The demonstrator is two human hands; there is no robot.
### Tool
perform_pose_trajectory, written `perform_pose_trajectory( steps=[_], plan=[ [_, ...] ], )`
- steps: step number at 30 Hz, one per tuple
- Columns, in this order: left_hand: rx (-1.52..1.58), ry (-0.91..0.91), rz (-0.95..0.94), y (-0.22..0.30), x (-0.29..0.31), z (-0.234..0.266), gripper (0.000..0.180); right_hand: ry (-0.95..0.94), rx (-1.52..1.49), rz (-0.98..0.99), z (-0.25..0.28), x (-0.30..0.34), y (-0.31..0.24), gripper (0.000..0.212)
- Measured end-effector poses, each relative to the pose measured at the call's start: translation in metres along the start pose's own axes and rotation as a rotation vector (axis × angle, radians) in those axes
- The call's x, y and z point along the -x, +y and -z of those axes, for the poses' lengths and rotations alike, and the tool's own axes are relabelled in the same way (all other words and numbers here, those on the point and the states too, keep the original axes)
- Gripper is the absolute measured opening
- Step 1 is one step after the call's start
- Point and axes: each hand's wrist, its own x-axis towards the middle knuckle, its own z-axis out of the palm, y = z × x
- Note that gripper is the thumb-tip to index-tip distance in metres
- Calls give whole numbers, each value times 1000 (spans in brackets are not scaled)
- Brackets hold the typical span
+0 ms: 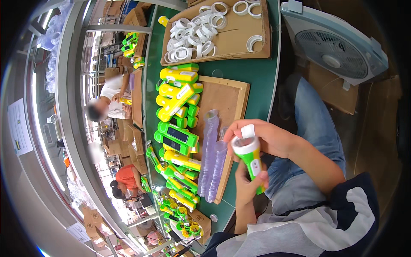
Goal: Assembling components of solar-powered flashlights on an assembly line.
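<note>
Both hands meet at one torch: the left hand (247,183) curls its fingers around the handle, its thumb laid along the near side, while the right hand (259,133) bends its fingers over the head end. Whether those right fingers pinch anything at the mouth I cannot tell; a white band (248,131) sits at them, worn or held, which is also unclear. The torch (252,165) is green and yellow with a white rim, held tilted between the hands, its head toward the right hand and its tail down in the left. Just ahead of the hands, two long stacks of clear discs (209,150) lie side by side on a wood-edged tray (226,96). Past the stacks, a heap of green and yellow torches (176,135) runs across, some lying over others. Away on the right hand's side is a carton (237,40) with many white rings (193,36), most bunched at its far end; farther round to the right stands a fan (332,49). Out on the left hand's side, a loose disc (214,217) lies near a brown box (204,227). Well ahead, across the green table (263,77), are two people, one in white (114,96), one in orange (127,177).
</note>
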Motion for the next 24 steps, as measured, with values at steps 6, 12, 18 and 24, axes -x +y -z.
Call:
perform_pose_trajectory(
  steps=[6, 12, 18, 24],
  plan=[
    [-649, 208, -282, -7, -8, 26, 44, 12, -34, -43, -3, -2, 6, 28],
    [-406, 185, -101, 8, -4, 19, 44, 165, -10, -41, -5, -9, 15, 23],
    [9, -65, 142, 19, -6, 12, 50, 129, -65, 30, 8, -7, 16, 26],
    [256, -257, 254, 5, 3, 0, 36, 211, 638, 166, -10, 12, 3, 35]
  ],
)
